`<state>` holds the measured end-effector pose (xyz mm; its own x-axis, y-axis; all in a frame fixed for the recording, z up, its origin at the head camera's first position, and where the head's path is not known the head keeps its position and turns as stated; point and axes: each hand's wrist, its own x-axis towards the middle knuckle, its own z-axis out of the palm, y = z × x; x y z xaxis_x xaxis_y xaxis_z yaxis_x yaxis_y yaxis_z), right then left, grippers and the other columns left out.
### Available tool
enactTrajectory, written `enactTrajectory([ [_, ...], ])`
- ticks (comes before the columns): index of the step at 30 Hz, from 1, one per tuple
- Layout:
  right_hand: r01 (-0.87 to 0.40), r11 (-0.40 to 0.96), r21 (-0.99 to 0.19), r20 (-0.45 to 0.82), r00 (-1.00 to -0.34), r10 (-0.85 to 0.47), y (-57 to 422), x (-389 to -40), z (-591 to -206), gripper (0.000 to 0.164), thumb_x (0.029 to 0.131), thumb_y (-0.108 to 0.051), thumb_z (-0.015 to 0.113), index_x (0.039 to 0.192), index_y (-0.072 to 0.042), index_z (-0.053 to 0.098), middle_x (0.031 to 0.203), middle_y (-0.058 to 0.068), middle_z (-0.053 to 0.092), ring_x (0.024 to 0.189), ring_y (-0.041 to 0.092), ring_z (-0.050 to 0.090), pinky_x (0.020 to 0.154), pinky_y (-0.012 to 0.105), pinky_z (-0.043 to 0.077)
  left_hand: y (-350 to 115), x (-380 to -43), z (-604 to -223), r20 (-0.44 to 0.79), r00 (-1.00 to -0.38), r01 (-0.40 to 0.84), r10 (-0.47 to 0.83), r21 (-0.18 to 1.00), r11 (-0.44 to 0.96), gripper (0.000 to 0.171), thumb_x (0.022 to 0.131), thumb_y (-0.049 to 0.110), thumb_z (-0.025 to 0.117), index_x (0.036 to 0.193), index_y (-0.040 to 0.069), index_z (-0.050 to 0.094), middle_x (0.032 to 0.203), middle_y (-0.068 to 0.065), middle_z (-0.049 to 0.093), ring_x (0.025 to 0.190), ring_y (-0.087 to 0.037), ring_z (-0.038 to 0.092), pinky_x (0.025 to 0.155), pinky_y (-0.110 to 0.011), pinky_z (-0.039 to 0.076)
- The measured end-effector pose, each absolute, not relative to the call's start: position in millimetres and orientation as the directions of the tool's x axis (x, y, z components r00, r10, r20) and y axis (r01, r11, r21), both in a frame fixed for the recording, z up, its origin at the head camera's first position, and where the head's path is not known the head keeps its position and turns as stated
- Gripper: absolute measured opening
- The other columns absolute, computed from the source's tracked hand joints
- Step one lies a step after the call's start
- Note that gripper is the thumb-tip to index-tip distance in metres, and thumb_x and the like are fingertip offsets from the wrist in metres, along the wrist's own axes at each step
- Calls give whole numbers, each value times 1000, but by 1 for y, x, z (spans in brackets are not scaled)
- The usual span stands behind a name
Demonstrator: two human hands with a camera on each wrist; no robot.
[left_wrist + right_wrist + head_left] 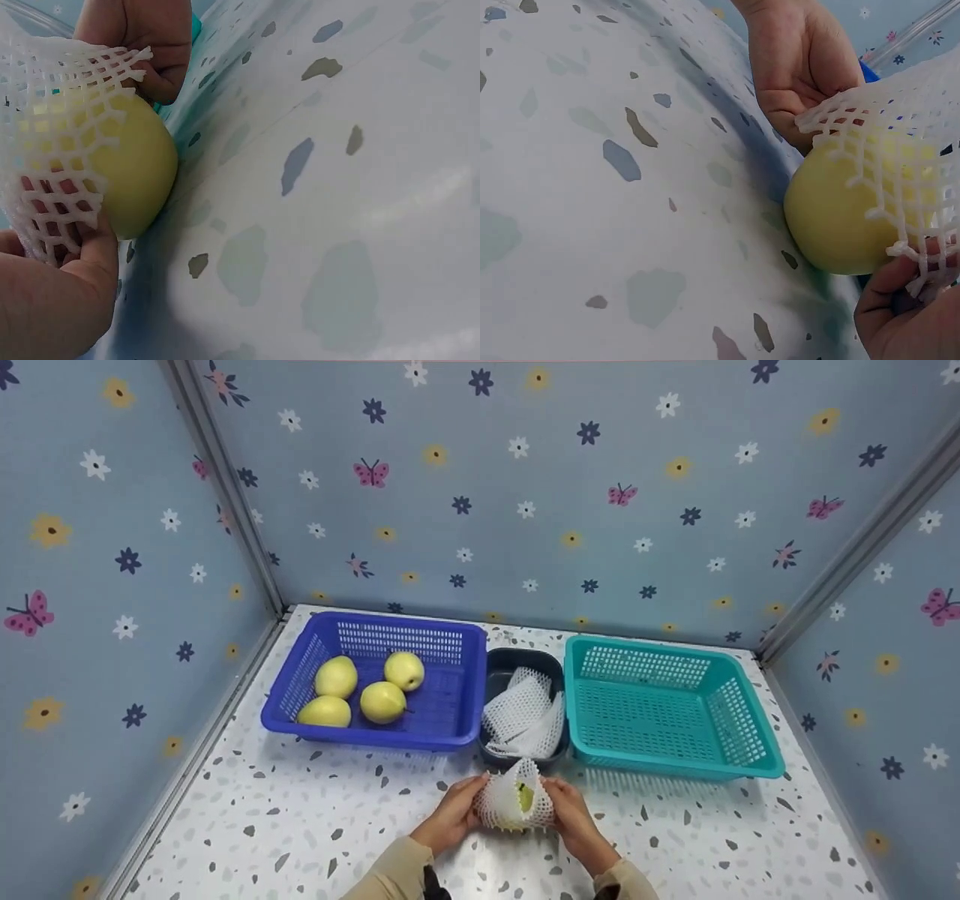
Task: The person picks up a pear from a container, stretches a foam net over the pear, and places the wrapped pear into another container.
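A white foam net sleeve is partly over a yellow pear in front of the dark tub. Through the sleeve's gaping top in the head view, the pear's dark stem shows. My left hand pinches the net on the left side, its thumb and fingers at the mesh edge. On the opposite side my right hand pinches the net's edge too. Both wrist views show the pear's rounded end bare beyond the ragged mesh, close over the speckled tabletop. Some fingers are hidden behind the net.
A blue basket at the left holds several yellow pears. Beside it, a dark tub contains more white foam nets. A teal basket stands at the right. Flower-patterned walls enclose the speckled table.
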<state>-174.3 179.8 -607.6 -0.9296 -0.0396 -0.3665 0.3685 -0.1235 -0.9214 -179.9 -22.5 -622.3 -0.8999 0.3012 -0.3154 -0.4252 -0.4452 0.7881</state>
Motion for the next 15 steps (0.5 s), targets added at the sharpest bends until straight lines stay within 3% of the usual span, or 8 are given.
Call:
enactTrajectory([
  [7,354,-56,-933,-354,-935,-8,177,-174,-613,28,98,-23,53,104,2,62,89,4,62,78,13,57,66,26,49,-24,-179,-628,-328,-900,-423,289,817,-392,29,102,25,46,112,1,60,95,-3,63,86,-14,60,76,-32,52],
  [11,354,41,-934,-352,-935,39,176,-176,-616,29,98,-26,53,104,1,61,86,4,62,72,13,56,60,26,47,-21,-178,-628,-325,-914,-392,244,864,-316,26,102,24,46,105,3,61,84,1,60,74,-9,57,61,-24,49],
  [15,337,110,-935,-331,-941,70,175,-179,-619,28,99,-25,51,104,1,58,75,0,59,56,10,48,47,24,39,-14,-176,-617,-272,-949,-302,158,929,-214,22,101,15,47,89,0,59,75,2,53,68,-9,50,60,-22,44],
])
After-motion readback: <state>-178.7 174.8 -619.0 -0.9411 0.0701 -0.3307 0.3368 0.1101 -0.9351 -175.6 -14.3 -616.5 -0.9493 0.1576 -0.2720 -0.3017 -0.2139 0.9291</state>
